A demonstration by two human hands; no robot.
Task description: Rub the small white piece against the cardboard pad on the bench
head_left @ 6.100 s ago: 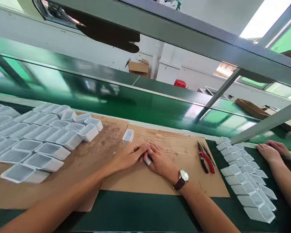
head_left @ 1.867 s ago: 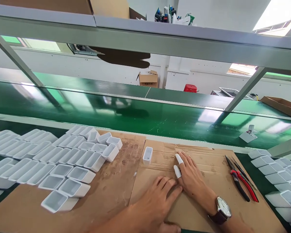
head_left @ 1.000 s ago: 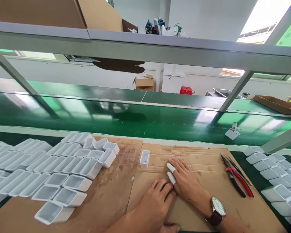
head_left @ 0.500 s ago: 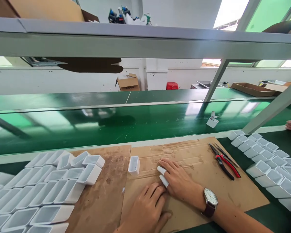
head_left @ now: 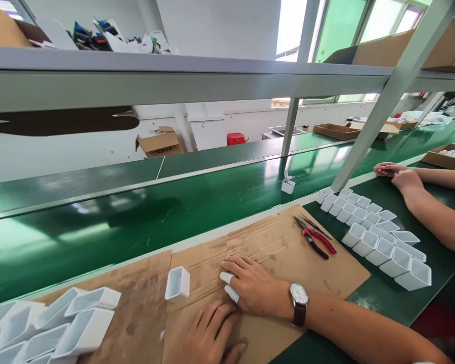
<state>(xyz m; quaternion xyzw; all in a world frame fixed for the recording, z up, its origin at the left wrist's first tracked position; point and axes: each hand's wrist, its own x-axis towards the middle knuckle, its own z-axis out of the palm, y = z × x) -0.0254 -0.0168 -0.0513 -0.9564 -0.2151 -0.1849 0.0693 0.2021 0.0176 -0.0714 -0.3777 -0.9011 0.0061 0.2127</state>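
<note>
My right hand (head_left: 250, 285) lies flat on the brown cardboard sheet (head_left: 288, 253), fingers spread, with white finger cots on two fingertips and a wristwatch (head_left: 299, 303) on the wrist. My left hand (head_left: 210, 336) rests palm down on the cardboard just left of and below it, its fingertips near the right hand's covered fingers. Neither hand holds anything. A single white plastic case (head_left: 177, 284) stands open side up a short way left of my right hand.
Rows of white cases (head_left: 60, 323) lie at the left and more white cases (head_left: 379, 237) at the right. Red-handled pliers (head_left: 314, 240) lie on the cardboard's right part. One small white part (head_left: 288, 184) rides the green conveyor belt (head_left: 136, 217). A co-worker's hands (head_left: 398, 177) rest at the far right.
My view has swung to the right, so the left cases slid toward the edge and the co-worker's arms came into view. The part on the belt has travelled left. My hands stay flat.
</note>
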